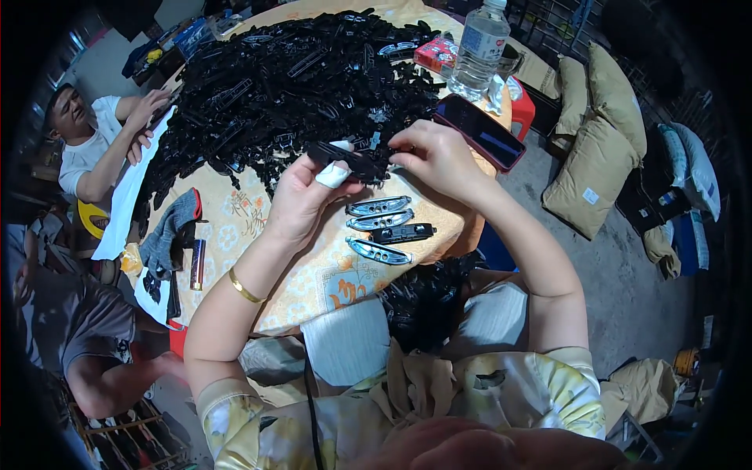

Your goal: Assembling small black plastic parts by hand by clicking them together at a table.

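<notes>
My left hand [299, 200], with white wrapping on its thumb and a finger, grips a long black plastic part [352, 162] above the table's near side. Just right of that part is my right hand [440, 160], its thumb and fingers curled together; whatever they pinch is too small or hidden to make out. Below the hands lie a few shiny, curved handle-like pieces [378, 207] in a rough column, with a black clip-like piece [403, 233] among them. A large heap of black plastic parts [274, 94] covers the far part of the table.
On the patterned tablecloth [294, 290] are a grey glove [170, 235] and a dark cylinder [198, 265] at left. A phone [482, 133], a big water bottle [479, 51] and a red box [436, 55] stand right. Another person [94, 149] sits left. Stuffed sacks [591, 168] lie beyond.
</notes>
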### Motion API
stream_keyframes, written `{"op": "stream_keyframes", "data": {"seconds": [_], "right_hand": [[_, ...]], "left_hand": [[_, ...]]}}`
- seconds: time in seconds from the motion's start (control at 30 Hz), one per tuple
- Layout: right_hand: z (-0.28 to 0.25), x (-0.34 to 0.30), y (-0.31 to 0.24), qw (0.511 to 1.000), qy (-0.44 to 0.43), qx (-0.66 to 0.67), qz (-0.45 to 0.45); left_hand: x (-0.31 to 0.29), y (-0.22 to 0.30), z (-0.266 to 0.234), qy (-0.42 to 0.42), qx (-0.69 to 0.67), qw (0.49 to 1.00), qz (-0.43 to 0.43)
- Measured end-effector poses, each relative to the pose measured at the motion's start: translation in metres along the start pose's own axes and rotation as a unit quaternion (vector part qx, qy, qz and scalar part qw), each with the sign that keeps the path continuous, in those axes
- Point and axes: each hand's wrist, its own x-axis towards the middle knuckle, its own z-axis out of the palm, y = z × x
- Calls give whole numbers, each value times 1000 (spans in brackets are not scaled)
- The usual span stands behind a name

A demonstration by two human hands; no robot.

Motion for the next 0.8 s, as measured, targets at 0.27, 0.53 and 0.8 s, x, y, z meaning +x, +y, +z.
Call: {"op": "stream_keyframes", "data": {"seconds": [0.27,0.53,0.8], "right_hand": [[12,3,-6,991,-12,-122,-45],[4,9,-17,994,97,51,-16],[3,1,-57,985,103,72,-120]], "left_hand": [[-2,-7,-4,38,4,999,11],[-4,-10,3,18,-19,1000,-7],[-5,-14,1,32,-10,999,10]]}}
